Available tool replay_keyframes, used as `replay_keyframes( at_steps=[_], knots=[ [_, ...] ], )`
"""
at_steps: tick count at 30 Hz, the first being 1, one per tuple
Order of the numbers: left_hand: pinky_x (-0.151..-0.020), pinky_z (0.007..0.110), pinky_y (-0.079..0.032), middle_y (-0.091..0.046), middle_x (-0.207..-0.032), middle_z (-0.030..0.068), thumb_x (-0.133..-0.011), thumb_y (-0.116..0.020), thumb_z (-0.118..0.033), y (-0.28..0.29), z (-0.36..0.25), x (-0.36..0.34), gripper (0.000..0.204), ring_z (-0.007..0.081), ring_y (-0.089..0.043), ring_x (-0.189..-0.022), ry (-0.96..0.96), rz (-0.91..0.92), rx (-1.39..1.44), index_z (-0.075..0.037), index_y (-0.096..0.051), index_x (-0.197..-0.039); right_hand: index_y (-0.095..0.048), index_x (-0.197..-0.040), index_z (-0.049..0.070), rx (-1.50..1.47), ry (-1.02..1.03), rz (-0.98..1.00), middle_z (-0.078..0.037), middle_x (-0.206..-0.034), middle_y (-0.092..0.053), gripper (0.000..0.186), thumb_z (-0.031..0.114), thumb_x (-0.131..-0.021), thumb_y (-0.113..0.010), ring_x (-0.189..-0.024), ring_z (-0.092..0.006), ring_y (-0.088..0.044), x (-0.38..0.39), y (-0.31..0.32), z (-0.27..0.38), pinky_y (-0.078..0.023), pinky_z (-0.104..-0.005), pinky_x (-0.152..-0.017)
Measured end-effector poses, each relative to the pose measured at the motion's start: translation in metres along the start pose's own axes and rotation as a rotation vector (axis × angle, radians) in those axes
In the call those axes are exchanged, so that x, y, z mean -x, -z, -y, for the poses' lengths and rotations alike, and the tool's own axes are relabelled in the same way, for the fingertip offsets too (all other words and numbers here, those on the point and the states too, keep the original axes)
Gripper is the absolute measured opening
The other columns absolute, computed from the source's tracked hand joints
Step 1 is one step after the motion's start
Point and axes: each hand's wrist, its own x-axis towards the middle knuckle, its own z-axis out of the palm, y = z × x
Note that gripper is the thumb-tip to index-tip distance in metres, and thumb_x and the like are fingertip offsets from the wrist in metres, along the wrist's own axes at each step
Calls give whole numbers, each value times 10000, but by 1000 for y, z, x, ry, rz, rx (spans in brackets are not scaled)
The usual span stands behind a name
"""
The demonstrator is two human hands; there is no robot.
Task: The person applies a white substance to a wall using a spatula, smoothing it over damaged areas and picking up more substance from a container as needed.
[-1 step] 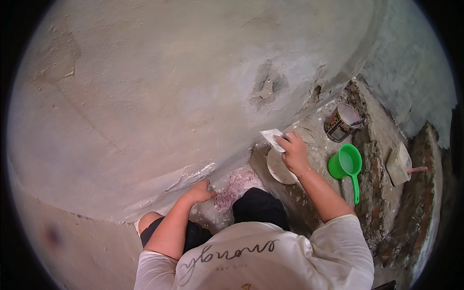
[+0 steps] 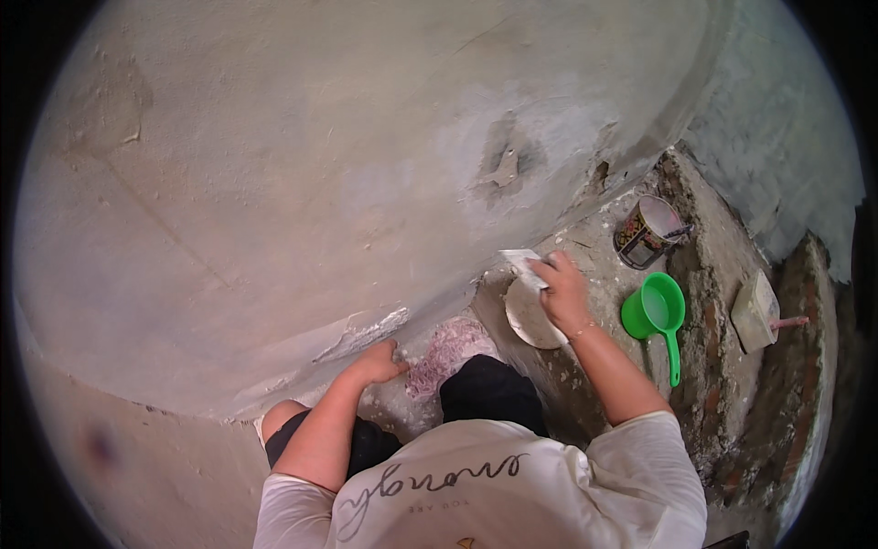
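My right hand (image 2: 566,291) is closed around a flat white scraper (image 2: 523,263). The scraper is held just above a pale round dish (image 2: 530,316), which my hand and wrist partly cover. Low on the left, my left hand (image 2: 376,364) is by the base of the wall, holding nothing, its fingers apart. Just above it, a rough white strip of filler (image 2: 361,334) runs along the bottom of the grey plastered wall (image 2: 302,183). Right of that hand is a pinkish, white-speckled patch (image 2: 448,357).
A green dipper (image 2: 654,306) with a long handle holds cloudy liquid. Beyond it stands a patterned tin (image 2: 643,235) with a brush-like tool across its rim. Farther right, a pale square tool with a reddish handle (image 2: 755,311) rests on rough, brick-edged steps (image 2: 722,366). The wall has a chipped patch (image 2: 506,166).
My right hand and the scraper have shifted slightly to the right over the dish. My left hand has stayed in place.
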Motion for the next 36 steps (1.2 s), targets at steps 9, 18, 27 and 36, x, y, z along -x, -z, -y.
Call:
replay_keyframes(
  at_steps=[9,18,27,36],
  knots=[
    [-964,380,-386,-509,-1210,267,-755,-650,-411,-8,6,-3,716,370,-494,-1136,-20,-25,-5,79,-447,-1237,-641,-881,31,141,-583,407,-225,-869,-620,216,191,-746,-588,-841,-385,-596,38,26,-80,-472,-449,-747],
    [-896,380,-439,-529,-1182,264,-762,-660,-398,-14,3,-7,726,353,-550,-1064,11,9,-3,70,-422,-1263,-665,-895,93,385,-500,422,-123,-994,-588,205,160,-794,-500,-973,-301,-566,64,-47,-61,-489,-418,-760],
    [-886,384,-444,-521,-1190,273,-764,-665,-386,-17,2,-9,725,365,-552,-1061,25,45,42,67,-412,-1271,-658,-870,60,336,-400,390,-120,-988,-570,202,134,-762,-504,-946,-311,-550,39,-31,-37,-478,-412,-764],
    [-911,385,-427,-522,-1190,271,-767,-659,-394,-10,1,-7,721,370,-539,-1077,8,23,37,63,-417,-1269,-666,-854,76,344,-263,456,-124,-970,-556,179,139,-737,-545,-965,-314,-536,60,-60,-20,-495,-408,-748]
  ],
)
